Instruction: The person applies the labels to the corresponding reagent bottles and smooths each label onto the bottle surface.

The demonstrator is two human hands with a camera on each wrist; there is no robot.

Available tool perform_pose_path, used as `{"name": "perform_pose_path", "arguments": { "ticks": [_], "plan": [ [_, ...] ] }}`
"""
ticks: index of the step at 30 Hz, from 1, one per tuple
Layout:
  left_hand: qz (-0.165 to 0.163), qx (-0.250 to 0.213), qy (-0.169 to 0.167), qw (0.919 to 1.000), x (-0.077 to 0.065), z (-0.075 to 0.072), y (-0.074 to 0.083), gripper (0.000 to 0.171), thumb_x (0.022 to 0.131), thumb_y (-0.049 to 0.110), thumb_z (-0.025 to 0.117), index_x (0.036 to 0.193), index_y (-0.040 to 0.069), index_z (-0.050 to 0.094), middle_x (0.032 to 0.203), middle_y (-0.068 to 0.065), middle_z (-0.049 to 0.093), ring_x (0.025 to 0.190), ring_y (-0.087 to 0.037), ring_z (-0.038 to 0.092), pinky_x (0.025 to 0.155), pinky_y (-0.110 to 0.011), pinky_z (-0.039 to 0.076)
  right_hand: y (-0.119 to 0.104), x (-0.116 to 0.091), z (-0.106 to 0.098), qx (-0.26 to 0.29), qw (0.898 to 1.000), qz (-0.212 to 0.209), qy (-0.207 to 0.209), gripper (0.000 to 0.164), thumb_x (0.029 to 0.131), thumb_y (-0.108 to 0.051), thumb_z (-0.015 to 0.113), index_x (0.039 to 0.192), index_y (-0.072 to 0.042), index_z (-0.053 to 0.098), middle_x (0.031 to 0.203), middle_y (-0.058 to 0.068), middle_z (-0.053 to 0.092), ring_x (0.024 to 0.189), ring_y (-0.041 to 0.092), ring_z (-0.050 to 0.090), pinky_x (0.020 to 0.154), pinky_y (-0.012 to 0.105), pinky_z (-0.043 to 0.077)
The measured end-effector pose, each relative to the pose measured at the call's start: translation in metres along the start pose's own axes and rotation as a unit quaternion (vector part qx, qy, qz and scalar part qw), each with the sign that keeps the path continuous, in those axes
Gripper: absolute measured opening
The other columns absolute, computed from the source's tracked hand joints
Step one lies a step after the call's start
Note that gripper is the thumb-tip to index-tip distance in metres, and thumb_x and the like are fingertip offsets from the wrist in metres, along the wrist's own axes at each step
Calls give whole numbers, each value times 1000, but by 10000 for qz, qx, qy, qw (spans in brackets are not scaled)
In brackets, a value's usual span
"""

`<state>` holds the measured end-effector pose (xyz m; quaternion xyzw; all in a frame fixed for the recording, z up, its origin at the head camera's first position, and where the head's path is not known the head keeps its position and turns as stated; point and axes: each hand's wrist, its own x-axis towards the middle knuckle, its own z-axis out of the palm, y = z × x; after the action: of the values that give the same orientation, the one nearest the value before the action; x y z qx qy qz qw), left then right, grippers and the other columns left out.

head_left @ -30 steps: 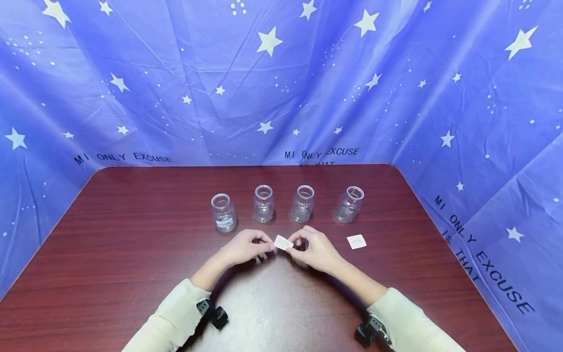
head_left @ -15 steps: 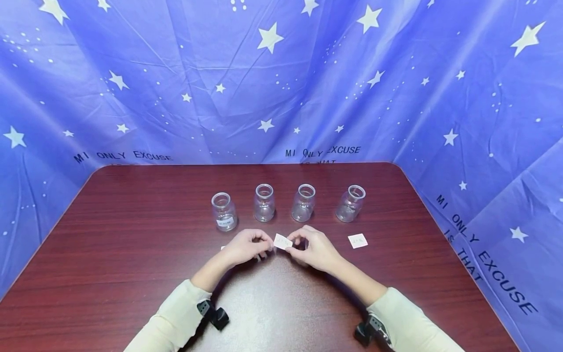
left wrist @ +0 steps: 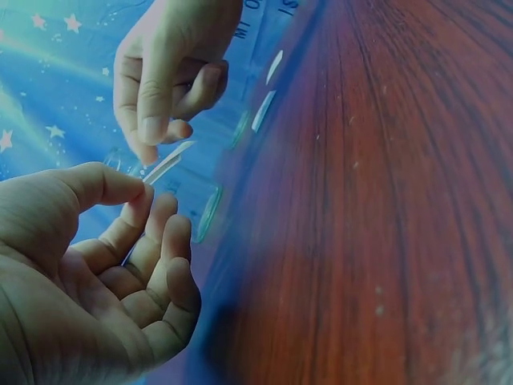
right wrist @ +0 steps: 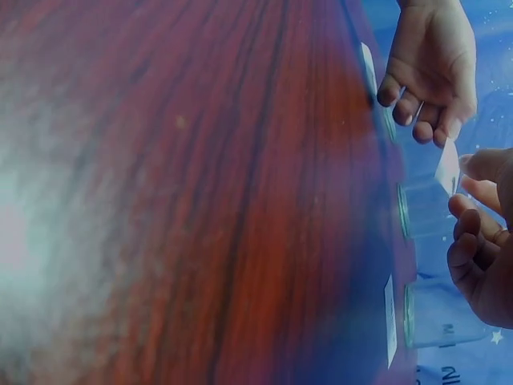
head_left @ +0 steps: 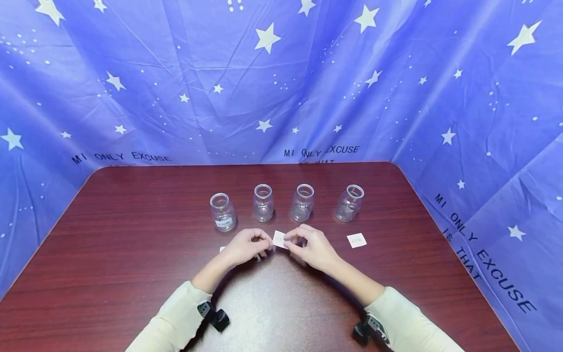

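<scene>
In the head view a small white paper label [head_left: 279,239] with faint writing is held above the table between both hands. My left hand [head_left: 248,247] pinches its left edge between thumb and forefinger, the other fingers loosely bent in the left wrist view. My right hand [head_left: 314,248] has thumb and forefinger close together at the label's right edge and partly covers it. Seen edge-on in the left wrist view, the label [left wrist: 166,167] looks like two thin layers slightly apart. Just beyond the hands stands a row of clear glass jars, the leftmost jar [head_left: 223,213] bearing a white label.
Another white label [head_left: 357,240] lies on the table right of my right hand. A white paper corner [head_left: 222,249] shows beside my left hand. Three unlabelled jars, among them the rightmost jar [head_left: 349,204], stand upright on the reddish wooden table [head_left: 132,220]. Blue star-patterned cloth [head_left: 220,112] hangs behind.
The right thumb and forefinger have come closer together and slid a little left over the label's edge. The left hand stays almost still; the jars keep their places.
</scene>
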<state>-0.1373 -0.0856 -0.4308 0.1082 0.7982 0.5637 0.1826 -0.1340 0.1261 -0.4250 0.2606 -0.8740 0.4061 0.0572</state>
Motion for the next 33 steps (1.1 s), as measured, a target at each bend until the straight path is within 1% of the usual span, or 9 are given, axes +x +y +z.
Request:
{"name": "perform_pose_path", "arguments": {
  "ticks": [6,10,14,22,28,33],
  "plan": [
    [284,-76,-150,9995,0,1,0,18,89,11,56,93,-4,63,88,-23,67,65,-16,61,56,-28,49,-5,1,1,0,9999,78,-116,7,82,-16,71,88,-13,72,70,-6,55,56,-2,44,51,17,41],
    [462,-27,-210,9987,0,2,1,18,89,13,58,95,-2,64,86,-23,66,65,-16,61,56,-29,50,-7,1,1,45,9996,154,-242,9,82,-17,71,89,-12,73,71,-5,58,56,0,46,51,17,42],
    [555,11,-202,9983,-1,1,3,17,89,15,59,96,0,65,85,-23,65,65,-17,61,56,-31,51,-7,1,3,4,9996,84,-264,9,82,-18,70,89,-12,73,72,-5,60,58,1,48,52,17,42],
    [484,-39,-245,9985,-1,3,2,21,89,18,61,97,-1,64,84,-24,65,65,-18,61,56,-30,50,-6,1,7,216,9993,-12,-307,9,82,-18,71,87,-11,73,71,-4,60,59,-2,47,53,17,43],
    [464,-42,-303,9985,-2,3,3,17,89,14,58,95,0,63,84,-24,65,65,-17,61,55,-30,50,-5,2,7,210,9992,-76,-335,8,82,-17,71,87,-12,73,72,-4,61,60,-1,48,54,17,43],
    [397,13,-358,9986,-2,5,6,14,90,14,55,93,2,62,85,-22,65,64,-16,60,55,-28,49,-4,2,5,280,9987,-14,-423,6,82,-16,71,86,-13,72,74,-4,62,61,1,49,54,17,43]
  ]
}}
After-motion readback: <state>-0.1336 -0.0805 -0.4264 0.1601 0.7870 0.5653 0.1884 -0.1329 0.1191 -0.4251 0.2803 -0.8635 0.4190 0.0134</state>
